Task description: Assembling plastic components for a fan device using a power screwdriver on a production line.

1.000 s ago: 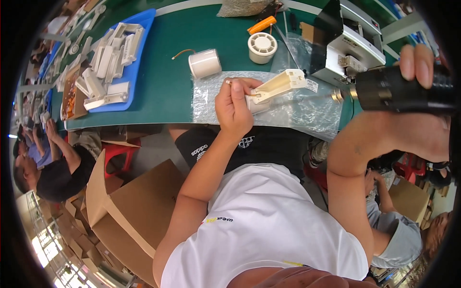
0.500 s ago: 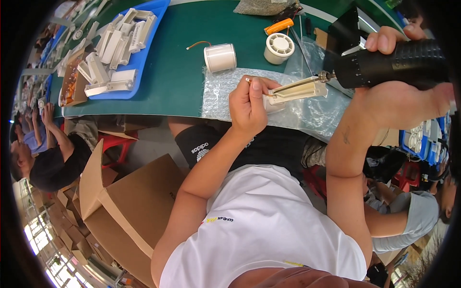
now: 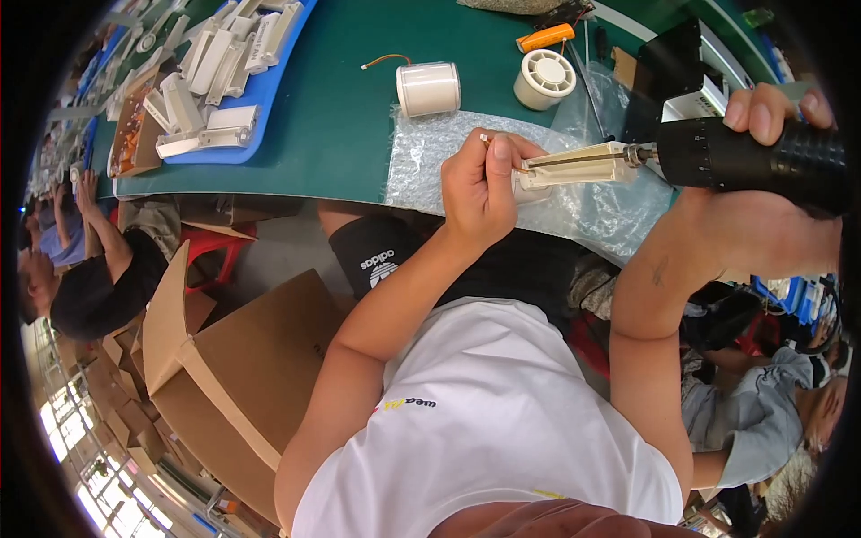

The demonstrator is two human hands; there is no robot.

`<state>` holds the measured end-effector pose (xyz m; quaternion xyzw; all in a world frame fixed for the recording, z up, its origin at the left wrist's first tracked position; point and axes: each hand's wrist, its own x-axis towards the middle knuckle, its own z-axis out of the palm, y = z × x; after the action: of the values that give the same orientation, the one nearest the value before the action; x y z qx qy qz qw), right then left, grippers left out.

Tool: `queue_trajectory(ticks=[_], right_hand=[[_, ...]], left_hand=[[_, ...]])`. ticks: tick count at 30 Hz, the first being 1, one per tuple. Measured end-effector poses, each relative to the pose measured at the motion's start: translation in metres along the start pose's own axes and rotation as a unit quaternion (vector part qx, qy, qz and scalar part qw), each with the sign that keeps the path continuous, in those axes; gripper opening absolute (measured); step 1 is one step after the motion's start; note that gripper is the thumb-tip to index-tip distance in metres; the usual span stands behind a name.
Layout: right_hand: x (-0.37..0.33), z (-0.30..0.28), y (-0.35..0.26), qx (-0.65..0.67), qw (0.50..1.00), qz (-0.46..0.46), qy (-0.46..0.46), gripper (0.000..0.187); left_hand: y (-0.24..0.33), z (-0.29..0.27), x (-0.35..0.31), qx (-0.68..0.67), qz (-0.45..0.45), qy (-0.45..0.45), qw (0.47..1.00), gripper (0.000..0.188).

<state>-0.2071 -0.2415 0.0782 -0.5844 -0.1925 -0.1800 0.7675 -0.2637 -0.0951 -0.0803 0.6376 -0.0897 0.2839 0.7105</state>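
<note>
My left hand [image 3: 480, 184] is closed around one end of a cream plastic bracket [image 3: 578, 170], held above the table's near edge. A small white plug [image 3: 485, 138] on an orange wire pokes out by its thumb and forefinger. Part of a white rounded body shows under the bracket. In my right hand [image 3: 722, 224] is a black electric screwdriver [image 3: 749, 161], gripped around its barrel. Its long thin bit lies along the bracket's channel, pointing at my left hand; the fingers hide whatever the tip meets.
Bubble wrap [image 3: 417, 157] covers the near table edge. Beyond it stand a white cylinder [image 3: 429, 90] with an orange wire, a vented white round piece [image 3: 545, 79] and an orange cylindrical cell [image 3: 545, 38]. A blue tray [image 3: 260, 134] of white brackets sits left; an open carton [image 3: 260, 359] stands below.
My right hand has lowered the screwdriver toward me, and its bit now runs more level along the bracket. The bracket has come slightly nearer to me. The whole view has shifted a little.
</note>
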Motion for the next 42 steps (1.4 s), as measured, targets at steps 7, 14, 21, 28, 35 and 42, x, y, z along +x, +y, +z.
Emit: queue_trajectory(ticks=[7, 14, 21, 28, 35, 42], right_hand=[[-0.005, 0.009, -0.026, -0.082, 0.987, -0.066, 0.118, 0.084], [0.014, -0.08, -0.08, 0.315, 0.932, -0.083, -0.16, 0.059], [0.056, -0.082, -0.054, -0.191, 0.902, -0.355, 0.153, 0.038], [0.048, -0.074, -0.046, -0.146, 0.945, -0.247, 0.158, 0.038], [0.02, -0.102, -0.055, 0.19, 0.977, -0.048, -0.089, 0.077], [0.017, -0.05, -0.02, 0.209, 0.973, -0.042, -0.093, 0.078]], left_hand=[[-0.001, 0.003, -0.001, -0.014, -0.045, 0.016, 0.999, 0.03], [0.007, -0.006, -0.003, -0.004, -0.088, 0.006, 0.996, 0.035], [0.008, 0.003, -0.001, 0.001, -0.069, -0.019, 0.997, 0.034], [0.006, -0.001, -0.004, 0.028, -0.044, -0.022, 0.998, 0.03], [0.005, 0.01, -0.003, 0.065, -0.007, -0.033, 0.997, 0.028], [0.007, 0.005, -0.008, 0.053, -0.008, -0.043, 0.998, 0.029]])
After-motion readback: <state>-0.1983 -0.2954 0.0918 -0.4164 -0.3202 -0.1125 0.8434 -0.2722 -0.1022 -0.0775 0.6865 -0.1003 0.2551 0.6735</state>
